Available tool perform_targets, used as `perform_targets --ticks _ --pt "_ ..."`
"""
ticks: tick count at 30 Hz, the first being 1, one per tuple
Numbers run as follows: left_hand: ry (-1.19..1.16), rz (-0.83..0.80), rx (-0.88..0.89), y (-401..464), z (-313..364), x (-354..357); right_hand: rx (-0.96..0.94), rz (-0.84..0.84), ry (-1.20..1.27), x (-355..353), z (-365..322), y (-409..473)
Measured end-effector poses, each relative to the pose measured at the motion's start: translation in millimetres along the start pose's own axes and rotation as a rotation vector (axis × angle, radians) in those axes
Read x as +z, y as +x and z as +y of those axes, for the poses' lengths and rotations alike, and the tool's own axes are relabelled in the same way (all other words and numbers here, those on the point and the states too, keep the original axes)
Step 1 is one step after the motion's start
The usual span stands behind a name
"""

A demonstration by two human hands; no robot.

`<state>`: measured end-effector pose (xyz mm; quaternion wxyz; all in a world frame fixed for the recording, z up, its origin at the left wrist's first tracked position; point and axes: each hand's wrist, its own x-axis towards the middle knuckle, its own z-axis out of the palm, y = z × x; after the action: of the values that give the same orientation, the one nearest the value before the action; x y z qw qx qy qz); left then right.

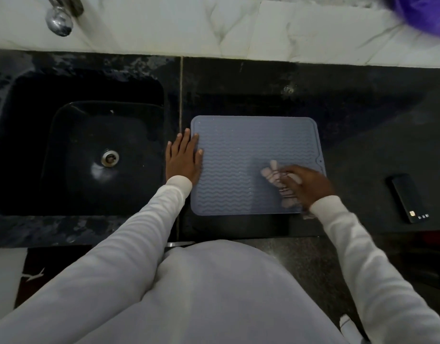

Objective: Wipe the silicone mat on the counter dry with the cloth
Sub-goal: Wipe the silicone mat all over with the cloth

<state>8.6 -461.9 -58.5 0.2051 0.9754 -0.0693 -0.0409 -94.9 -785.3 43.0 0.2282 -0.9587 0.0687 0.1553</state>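
A blue-grey silicone mat (241, 160) with a wavy ribbed pattern lies flat on the black counter (350, 115), small water drops speckling its left and middle. My left hand (183, 157) lies flat with straight fingers over the mat's left edge. My right hand (308, 186) grips a crumpled pale cloth (276, 176) and presses it onto the mat's lower right part. The hand and cloth are blurred. Part of the cloth is hidden under the hand.
A black sink (90, 155) with a metal drain sits left of the mat, a chrome tap (59, 17) above it. A dark phone (408, 198) lies on the counter to the right. A purple object (427, 13) is at the top right. The counter's front edge runs just below the mat.
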Motion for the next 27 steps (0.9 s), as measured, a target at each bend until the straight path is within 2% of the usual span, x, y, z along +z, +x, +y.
perform_targets --ticks 3,5,7,9,12,15,20,24,25,27 --pt "-0.114 0.011 -0.010 5.1 -5.8 1.1 -0.284 -0.008 0.076 30.0 -71.2 13.6" --pt "-0.178 0.031 0.000 8.2 -11.4 1.6 -0.341 0.019 -0.001 58.6 -113.8 27.3" --pt "-0.209 0.046 0.024 10.6 -17.0 -0.1 -0.361 0.118 -0.126 91.2 -152.6 36.3" --pt "-0.215 0.011 0.041 12.5 -20.4 -3.3 -0.366 0.100 -0.210 115.4 -173.9 38.2" --pt "-0.201 -0.011 0.040 13.7 -20.0 -3.8 -0.324 -0.031 -0.180 125.0 -171.6 36.8" --pt "-0.187 0.001 0.021 11.5 -15.1 0.6 -0.427 0.033 -0.134 128.8 -158.7 17.4" --pt "-0.165 -0.016 0.018 10.7 -14.2 -0.6 -0.551 -0.030 -0.050 137.2 -141.2 -23.5" --pt "-0.152 -0.020 0.017 8.2 -12.4 -1.9 -0.460 -0.252 -0.155 117.0 -129.0 -18.4" --pt "-0.143 -0.017 0.021 7.6 -11.8 -1.9 -0.428 -0.268 -0.145 111.7 -127.0 -15.1" --pt "-0.115 -0.008 0.029 5.3 -10.9 -2.0 -0.328 -0.154 -0.032 101.7 -125.1 -2.5"
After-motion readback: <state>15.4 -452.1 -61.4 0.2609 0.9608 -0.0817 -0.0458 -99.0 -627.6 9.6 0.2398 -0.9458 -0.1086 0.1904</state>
